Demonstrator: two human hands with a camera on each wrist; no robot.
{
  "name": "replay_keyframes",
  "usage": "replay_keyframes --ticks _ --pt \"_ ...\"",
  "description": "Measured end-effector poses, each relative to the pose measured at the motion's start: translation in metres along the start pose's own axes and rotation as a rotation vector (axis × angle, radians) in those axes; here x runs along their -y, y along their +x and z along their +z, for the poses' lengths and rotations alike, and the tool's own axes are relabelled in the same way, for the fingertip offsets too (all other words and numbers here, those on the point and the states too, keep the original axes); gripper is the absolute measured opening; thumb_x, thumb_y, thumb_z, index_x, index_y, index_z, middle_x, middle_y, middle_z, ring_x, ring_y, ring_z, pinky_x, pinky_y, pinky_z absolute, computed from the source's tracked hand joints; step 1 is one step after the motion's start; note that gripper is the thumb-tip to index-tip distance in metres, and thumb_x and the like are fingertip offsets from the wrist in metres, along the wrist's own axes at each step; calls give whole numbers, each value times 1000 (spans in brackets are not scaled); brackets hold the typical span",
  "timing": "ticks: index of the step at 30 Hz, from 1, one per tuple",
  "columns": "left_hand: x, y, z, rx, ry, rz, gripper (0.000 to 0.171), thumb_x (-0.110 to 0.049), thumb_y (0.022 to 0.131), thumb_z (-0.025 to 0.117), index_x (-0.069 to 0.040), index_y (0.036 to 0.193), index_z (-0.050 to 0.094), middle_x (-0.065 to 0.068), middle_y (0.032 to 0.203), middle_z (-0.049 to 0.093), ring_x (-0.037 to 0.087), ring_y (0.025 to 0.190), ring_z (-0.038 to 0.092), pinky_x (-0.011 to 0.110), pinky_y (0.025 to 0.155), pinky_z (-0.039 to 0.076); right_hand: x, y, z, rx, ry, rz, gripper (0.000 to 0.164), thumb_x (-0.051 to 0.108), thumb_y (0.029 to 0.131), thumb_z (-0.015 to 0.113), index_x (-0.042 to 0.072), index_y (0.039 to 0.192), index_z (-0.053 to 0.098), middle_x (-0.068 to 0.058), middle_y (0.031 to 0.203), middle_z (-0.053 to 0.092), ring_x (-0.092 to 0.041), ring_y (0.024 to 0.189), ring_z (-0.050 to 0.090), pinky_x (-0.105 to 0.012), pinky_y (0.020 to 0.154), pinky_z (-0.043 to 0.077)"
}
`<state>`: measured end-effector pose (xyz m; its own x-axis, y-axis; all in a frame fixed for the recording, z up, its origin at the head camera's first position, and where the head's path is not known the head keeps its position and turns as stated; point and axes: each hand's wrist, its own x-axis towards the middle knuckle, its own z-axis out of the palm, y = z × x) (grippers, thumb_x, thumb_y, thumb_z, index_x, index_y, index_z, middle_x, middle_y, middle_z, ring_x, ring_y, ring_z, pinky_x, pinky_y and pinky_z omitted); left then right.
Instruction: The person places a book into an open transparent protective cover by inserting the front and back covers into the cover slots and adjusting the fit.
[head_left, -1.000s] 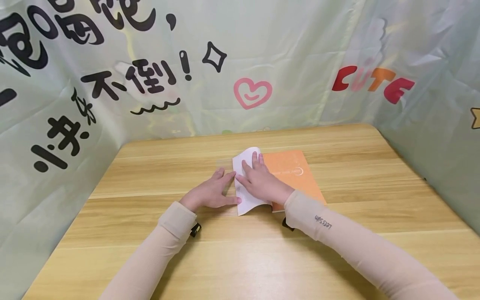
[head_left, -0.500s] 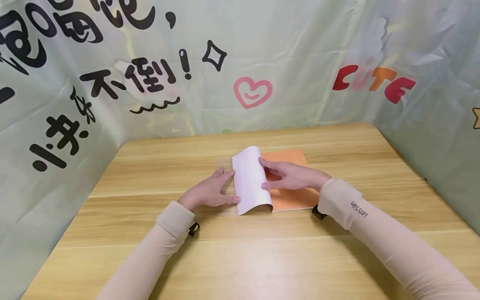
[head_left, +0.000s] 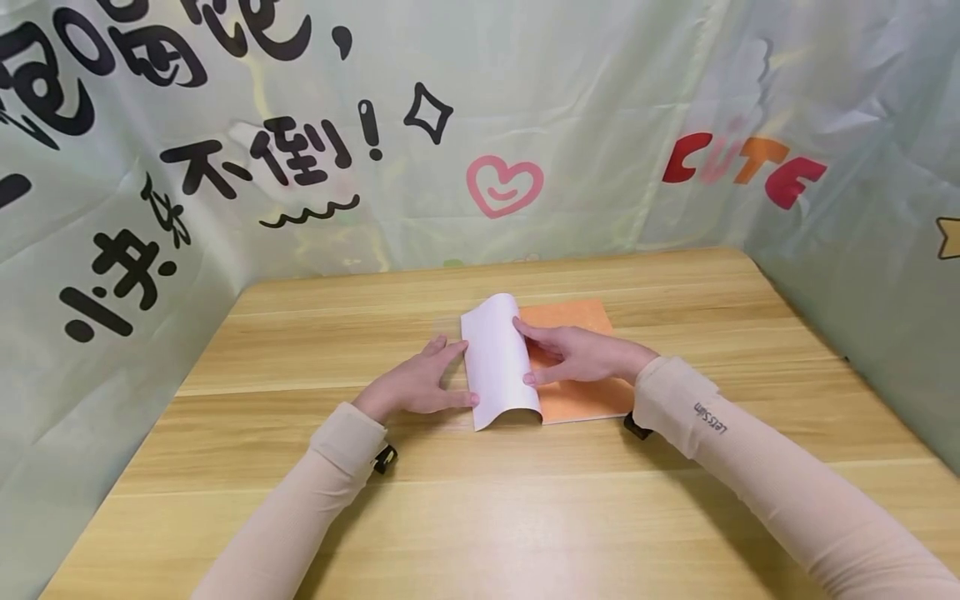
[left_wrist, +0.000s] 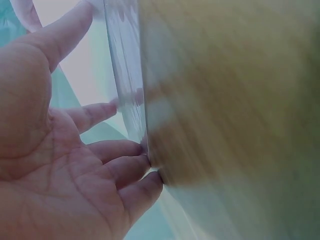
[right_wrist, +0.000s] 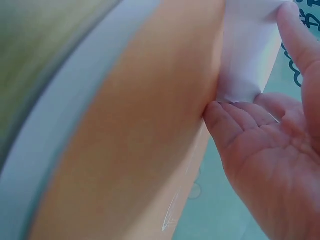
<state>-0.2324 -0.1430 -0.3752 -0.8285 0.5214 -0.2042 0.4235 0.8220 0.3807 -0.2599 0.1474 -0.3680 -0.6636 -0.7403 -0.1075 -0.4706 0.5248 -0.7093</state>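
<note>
An orange booklet (head_left: 581, 402) with small white print lies flat on the table. Over its left part stretches a white sheet (head_left: 497, 358), bowed up along its right side. My left hand (head_left: 416, 383) rests at the sheet's left edge, thumb and index finger spread apart along it. In the left wrist view the fingers of the left hand (left_wrist: 65, 150) look fairly straight. My right hand (head_left: 581, 354) touches the sheet's curved right side with thumb and fingertips, above the orange surface. The right wrist view shows the right hand (right_wrist: 270, 135) with its fingertips against the bend.
The wooden table (head_left: 300, 333) spreads out around the booklet. A pale printed cloth (head_left: 585, 100) hangs behind it and at both sides. A faint clear film (head_left: 450, 327) shows just left of the white sheet.
My right hand has slid off the top of the white sheet to the right and now touches its curved right side. The left hand has stayed nearly in place.
</note>
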Motion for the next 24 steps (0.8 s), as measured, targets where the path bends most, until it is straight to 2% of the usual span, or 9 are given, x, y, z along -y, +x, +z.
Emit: replay_keyframes --ticks 8,12,20,24 --pt "0 -1 -2 15 -8 -1 95 -61 85 59 -12 156 19 20 156 12 31 142 8 50 108 22 0 3 2 -25 77 13 101 44 82 73 9 156 13 -1 156 20 -10 135 30 -33 105 31" --pt "0 0 -3 17 -14 -6 95 -61 85 60 -13 156 19 19 157 12 30 142 8 50 108 21 0 4 4 -45 49 49 106 50 77 74 13 156 13 2 154 23 -5 133 32 -28 104 33" --pt "0 0 -2 25 -16 -16 95 -62 85 59 -14 156 19 22 156 10 32 142 10 50 108 22 6 4 5 -59 -43 141 110 60 72 73 21 156 15 4 153 26 -9 134 32 -26 102 34" --pt "-1 -1 -3 26 -26 -16 95 -62 85 59 -14 156 19 22 156 10 32 142 11 51 108 22 9 5 5 -61 -39 142 111 58 72 75 18 156 15 3 153 26 -9 135 31 -26 103 33"
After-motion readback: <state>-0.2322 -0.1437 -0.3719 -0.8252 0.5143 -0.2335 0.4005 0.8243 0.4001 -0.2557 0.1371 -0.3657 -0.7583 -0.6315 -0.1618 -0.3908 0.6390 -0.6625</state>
